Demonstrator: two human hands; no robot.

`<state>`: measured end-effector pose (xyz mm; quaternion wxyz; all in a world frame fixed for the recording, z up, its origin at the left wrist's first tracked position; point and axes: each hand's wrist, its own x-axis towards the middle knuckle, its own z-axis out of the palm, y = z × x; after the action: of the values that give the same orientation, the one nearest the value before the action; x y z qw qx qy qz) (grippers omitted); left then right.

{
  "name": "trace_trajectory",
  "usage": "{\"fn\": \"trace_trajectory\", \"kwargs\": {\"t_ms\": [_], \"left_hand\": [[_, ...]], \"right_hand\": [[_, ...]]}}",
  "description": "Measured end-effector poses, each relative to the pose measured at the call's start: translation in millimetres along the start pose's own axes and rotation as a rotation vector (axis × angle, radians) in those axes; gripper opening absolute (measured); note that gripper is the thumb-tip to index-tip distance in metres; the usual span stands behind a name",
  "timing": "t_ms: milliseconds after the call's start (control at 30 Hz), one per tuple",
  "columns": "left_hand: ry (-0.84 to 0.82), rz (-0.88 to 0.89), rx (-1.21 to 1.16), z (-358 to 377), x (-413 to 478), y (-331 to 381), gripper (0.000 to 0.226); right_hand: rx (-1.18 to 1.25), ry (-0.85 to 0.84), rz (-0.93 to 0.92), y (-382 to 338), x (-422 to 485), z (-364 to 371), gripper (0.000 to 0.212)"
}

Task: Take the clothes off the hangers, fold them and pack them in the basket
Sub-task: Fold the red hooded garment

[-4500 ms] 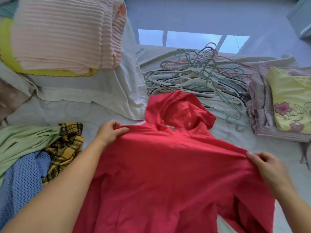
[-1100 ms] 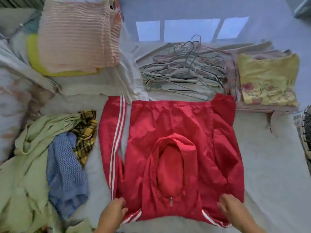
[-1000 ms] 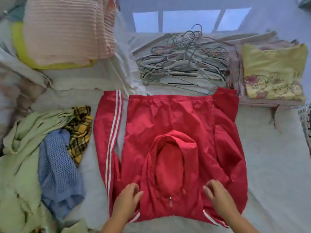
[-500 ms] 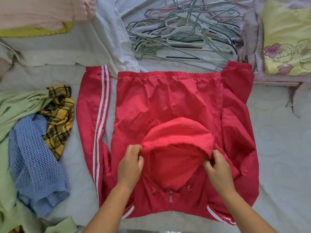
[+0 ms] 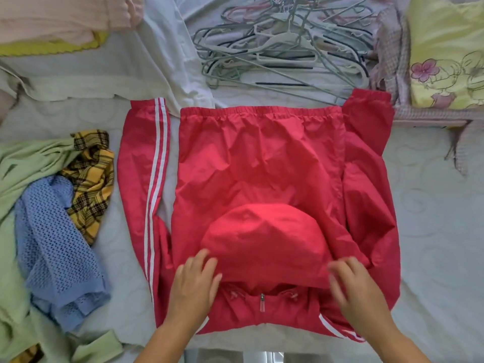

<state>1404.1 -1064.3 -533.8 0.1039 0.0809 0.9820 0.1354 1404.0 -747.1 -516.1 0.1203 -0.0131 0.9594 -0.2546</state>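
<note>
A red hooded jacket [image 5: 262, 163] with white sleeve stripes lies spread flat on the bed, hem away from me, collar and zipper nearest. Its hood [image 5: 264, 244] is folded up over the jacket's body. My left hand [image 5: 195, 284] rests flat on the hood's left lower edge with fingers straight. My right hand [image 5: 353, 286] lies on the hood's right lower edge, fingers spread and slightly blurred. A pile of empty hangers [image 5: 282, 45] lies beyond the jacket. No basket is in view.
Unfolded green [image 5: 28, 163], blue mesh [image 5: 52, 247] and yellow plaid [image 5: 90, 179] clothes are heaped at left. A folded yellow floral shirt [image 5: 445, 53] tops a stack at the right rear. Folded pink and yellow items [image 5: 52, 19] sit at the left rear on a white cloth [image 5: 157, 64].
The jacket was laid flat with its hem far from me. Both hands then turned the hood up over the body and now flatten it at its lower corners.
</note>
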Motion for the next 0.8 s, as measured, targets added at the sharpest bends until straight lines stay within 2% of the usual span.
{"fn": "trace_trajectory", "kwargs": {"t_ms": [67, 167, 233, 333, 400, 500, 567, 633, 700, 767, 800], "left_hand": [[0.097, 0.094, -0.06, -5.9, 27.5, 22.0, 0.029], [0.004, 0.209, 0.018, 15.4, 67.4, 34.9, 0.045], [-0.11, 0.21, 0.096, 45.9, 79.1, 27.0, 0.057], [-0.188, 0.185, 0.133, 91.2, 77.8, 5.9, 0.071], [-0.179, 0.16, 0.141, 99.3, 81.4, 4.8, 0.071], [-0.252, 0.167, 0.09, 85.2, 82.5, 11.0, 0.064], [-0.205, 0.126, -0.065, 63.2, 79.2, 9.8, 0.059], [-0.015, -0.017, -0.28, 38.5, 62.6, 2.4, 0.056], [0.225, -0.329, -0.398, 23.1, 28.1, -16.2, 0.058], [0.39, -0.702, -0.422, 13.8, -5.4, -36.2, 0.077], [0.413, -0.904, -0.471, 17.1, -20.5, -45.2, 0.091]], "right_hand": [[0.025, 0.112, -0.153, -26.9, 26.9, 4.1, 0.029], [-0.104, 0.102, -0.344, -43.6, 66.7, 41.3, 0.039], [-0.251, 0.005, -0.303, -26.7, 78.5, 72.8, 0.049], [-0.421, -0.043, -0.236, 12.2, 79.9, 109.7, 0.06], [-0.434, -0.052, -0.215, 19.9, 85.3, 116.1, 0.062], [-0.437, -0.105, -0.226, 16.9, 83.6, 112.4, 0.057], [-0.376, -0.119, -0.2, 11.2, 80.7, 101.3, 0.057], [-0.246, -0.084, -0.188, -2.0, 83.1, 85.4, 0.055], [-0.079, 0.011, -0.192, -28.5, 98.0, 73.2, 0.046], [0.089, 0.07, -0.217, -71.0, 130.3, 68.9, 0.039], [0.147, 0.083, -0.229, -98.0, 150.6, 71.0, 0.037]]}}
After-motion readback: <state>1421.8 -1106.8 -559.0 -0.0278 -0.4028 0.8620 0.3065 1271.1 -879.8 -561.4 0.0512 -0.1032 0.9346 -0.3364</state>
